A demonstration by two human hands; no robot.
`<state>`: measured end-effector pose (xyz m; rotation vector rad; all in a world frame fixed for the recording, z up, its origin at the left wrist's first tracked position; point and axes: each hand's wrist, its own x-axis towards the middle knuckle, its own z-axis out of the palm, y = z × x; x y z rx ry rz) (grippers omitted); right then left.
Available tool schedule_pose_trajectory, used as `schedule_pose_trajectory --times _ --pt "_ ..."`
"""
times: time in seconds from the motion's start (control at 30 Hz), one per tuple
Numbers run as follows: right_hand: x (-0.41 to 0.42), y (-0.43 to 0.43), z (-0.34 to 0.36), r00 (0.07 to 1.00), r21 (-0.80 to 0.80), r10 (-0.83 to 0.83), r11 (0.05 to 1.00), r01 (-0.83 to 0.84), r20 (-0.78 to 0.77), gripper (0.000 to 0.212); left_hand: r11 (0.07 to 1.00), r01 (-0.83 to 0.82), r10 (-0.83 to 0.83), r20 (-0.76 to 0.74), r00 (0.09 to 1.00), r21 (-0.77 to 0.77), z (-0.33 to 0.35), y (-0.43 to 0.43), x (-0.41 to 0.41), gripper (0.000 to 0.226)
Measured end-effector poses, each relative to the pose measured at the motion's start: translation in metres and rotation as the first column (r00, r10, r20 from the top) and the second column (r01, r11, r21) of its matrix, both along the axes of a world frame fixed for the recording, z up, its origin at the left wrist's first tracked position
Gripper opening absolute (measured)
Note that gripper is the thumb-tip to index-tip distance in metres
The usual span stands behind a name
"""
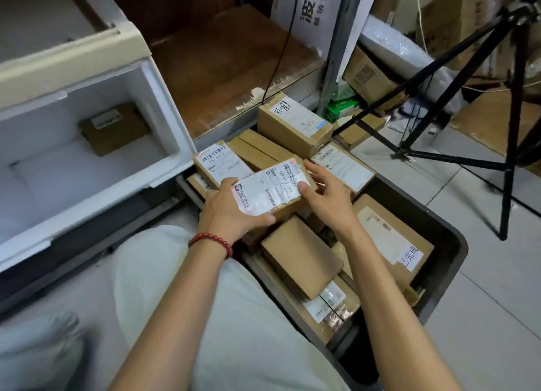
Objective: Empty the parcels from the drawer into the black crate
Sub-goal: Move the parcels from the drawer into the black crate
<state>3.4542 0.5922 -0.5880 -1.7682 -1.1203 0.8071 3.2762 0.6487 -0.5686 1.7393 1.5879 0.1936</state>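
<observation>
Parcel (272, 188): head view; a brown box with a white label, held over the pile in the black crate (450, 235).
Left hand (231, 212): fingers curl around the near left end of the parcel; a red bracelet (210, 241) is on the wrist.
Right hand (325, 194): thumb presses on the label, fingers curl over the far right edge.
Drawer (164, 103): open, white inside; one small brown box (114, 128) lies at its back.
Black crate: on the floor beside the drawer, full of cardboard boxes.
</observation>
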Motion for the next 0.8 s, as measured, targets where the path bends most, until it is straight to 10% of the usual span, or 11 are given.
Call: schedule_pose_trajectory --times 0.27,0.5,0.8 --pt "-0.029 0.015 -0.022 0.998 -0.108 0.023 0.994 -0.030 -0.064 0.048 0.997 0.060 -0.060 -0.001 0.998 0.057 -0.018 -0.005 -0.042 0.088" --pt "-0.032 0.024 -0.019 0.969 -0.085 0.008 0.996 0.013 0.248 0.046 0.987 0.127 -0.131 0.033 0.991 0.102 -0.022 -0.007 -0.049 0.088" --pt "-0.043 0.023 -0.024 0.790 -0.326 0.336 0.928 -0.183 0.513 0.044 0.875 0.460 -0.342 -0.478 0.809 0.152 -0.032 -0.022 -0.035 0.063"
